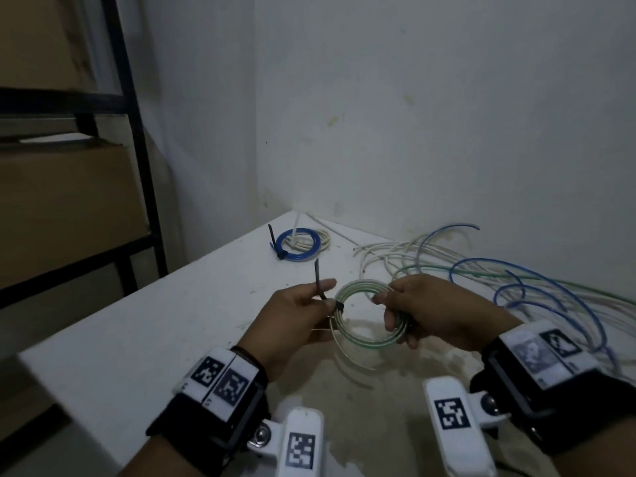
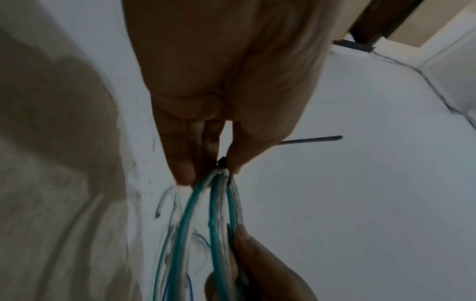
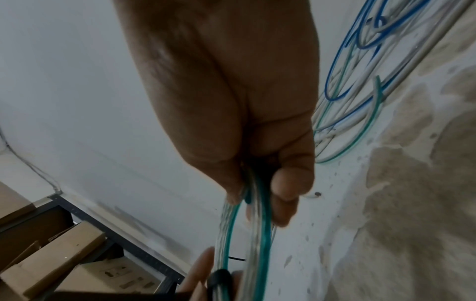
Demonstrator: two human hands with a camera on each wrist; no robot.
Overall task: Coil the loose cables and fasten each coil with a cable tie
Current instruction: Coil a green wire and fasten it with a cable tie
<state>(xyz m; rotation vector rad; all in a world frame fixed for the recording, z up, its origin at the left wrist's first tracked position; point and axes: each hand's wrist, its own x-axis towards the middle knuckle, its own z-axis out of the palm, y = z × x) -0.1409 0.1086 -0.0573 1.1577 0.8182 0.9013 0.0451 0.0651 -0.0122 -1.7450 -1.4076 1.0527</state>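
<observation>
While most of the white table (image 1: pixel 144 315) is bare worktop, the right side is buried under a tangle of loose cables (image 1: pixel 481 270), blue, green and off-white, sprawling towards the wall. Back near the corner sits a finished blue coil (image 1: pixel 298 245) with a black tie round it, lying against a pale coil (image 1: pixel 318 241) (can't tell if that one has its own tie).

Held up over the table between both hands is the green-and-clear coil (image 1: pixel 370 315). Right hand (image 1: pixel 444 313) has its fingers curled round the coil's right side, thumb on top, gripping the loops together. Left hand (image 1: pixel 292 315) is pinching the black cable tie (image 1: pixel 323 290) right at the head, where it already wraps the coil's left edge; the tail sticks up past the fingers.

So I'd say this one is at the cinching stage, with plenty of cable left to do.

What could go wrong: in the left wrist view the loops fan apart just below the tie, so if the right hand eases off before the tie is snug, a loop could spring out and the bundle goes sloppy. One loose end also hangs below the coil and might never get caught in the tie.
</observation>
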